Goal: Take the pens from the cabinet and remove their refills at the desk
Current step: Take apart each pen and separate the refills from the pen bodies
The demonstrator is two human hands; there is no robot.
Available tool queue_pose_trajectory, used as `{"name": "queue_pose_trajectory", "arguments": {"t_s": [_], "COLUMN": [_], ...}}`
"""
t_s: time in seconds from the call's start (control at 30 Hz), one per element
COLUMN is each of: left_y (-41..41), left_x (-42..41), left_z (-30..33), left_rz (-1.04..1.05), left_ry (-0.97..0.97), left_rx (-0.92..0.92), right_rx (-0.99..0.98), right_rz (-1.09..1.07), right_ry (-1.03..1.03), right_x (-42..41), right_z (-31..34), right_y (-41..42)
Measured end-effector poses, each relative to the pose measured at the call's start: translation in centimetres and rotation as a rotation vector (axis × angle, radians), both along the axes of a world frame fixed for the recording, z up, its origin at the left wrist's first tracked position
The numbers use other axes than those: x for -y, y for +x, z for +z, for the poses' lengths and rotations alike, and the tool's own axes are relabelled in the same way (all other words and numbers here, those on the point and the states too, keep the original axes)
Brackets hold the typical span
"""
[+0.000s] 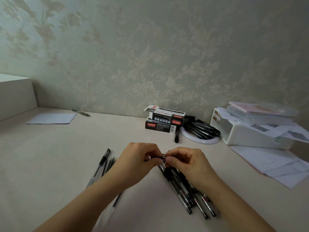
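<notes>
A slim black pen point(161, 157) is being held just above the middle of the desk point(66, 148), lying roughly level between two hands. The left hand point(138, 162) is pinching one end with curled fingers and thumb, and the right hand point(185, 164) is pinching the other end the same way; how far the pen is taken apart cannot be told, since the fingers are covering most of it. Directly beneath the right wrist, a heap of black pens point(189, 190) with clear, glossy barrels is lying fanned toward the desk's near edge. To the left of the left forearm, a capped pen with a transparent barrel point(101, 163) is lying aslant beside a few thin dark refills point(111, 162). The desk's surface is pale, smooth and faintly shiny. Toward the back edge, two black cardboard pen boxes point(164, 120) with red labels are sitting stacked, one flap open. Just right of them, a bundle of black markers point(200, 128) is resting across a round white plate point(200, 141). At the back right corner, a white plastic box point(247, 136) is carrying loose papers point(274, 164). Near the back left, a flat white sheet point(51, 118) is lying beside a single pen point(81, 112).
</notes>
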State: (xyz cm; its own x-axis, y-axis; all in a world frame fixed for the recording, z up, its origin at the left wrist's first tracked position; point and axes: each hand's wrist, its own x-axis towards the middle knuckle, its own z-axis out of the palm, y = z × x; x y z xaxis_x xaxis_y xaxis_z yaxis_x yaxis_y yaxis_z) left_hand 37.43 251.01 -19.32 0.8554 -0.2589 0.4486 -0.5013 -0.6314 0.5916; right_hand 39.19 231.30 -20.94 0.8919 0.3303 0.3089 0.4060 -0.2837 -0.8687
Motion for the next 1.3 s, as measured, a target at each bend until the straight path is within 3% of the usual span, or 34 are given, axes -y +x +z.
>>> {"name": "queue_pose_trajectory", "arguments": {"t_s": [0.3, 0.5, 0.6, 0.7, 0.8, 0.9, 1.1, 1.3], "left_y": [-0.3, 0.0, 0.4, 1.0, 1.7, 2.2, 2.5, 2.6], "left_x": [0.2, 0.4, 0.2, -1.7, -5.3, -8.1, -8.7, -8.9], "left_z": [0.2, -0.5, -0.8, -0.2, 0.3, 0.1, -1.1, -1.3], "left_rz": [-0.021, 0.035, 0.151, 0.401, 0.672, 0.803, 0.795, 0.789], "left_ry": [-0.019, -0.042, -0.052, -0.013, 0.101, 0.225, 0.352, 0.400], "left_rx": [0.021, 0.054, 0.068, 0.083, -0.037, -0.224, -0.404, -0.428], "right_rx": [-0.021, 0.036, 0.062, 0.096, 0.119, 0.166, 0.241, 0.247], "right_rz": [0.022, -0.091, -0.220, -0.311, -0.345, -0.378, -0.353, -0.399], "right_ry": [0.022, -0.002, -0.031, -0.084, -0.143, -0.205, -0.416, -0.624], "right_x": [0.1, -0.8, -0.8, -0.1, 0.0, -0.1, -1.1, -1.6], "right_z": [0.0, -0.1, -0.1, 0.0, -0.2, -0.4, -0.5, -0.5], "right_y": [0.0, 0.0, 0.1, 0.2, 0.3, 0.2, -0.4, -1.0]}}
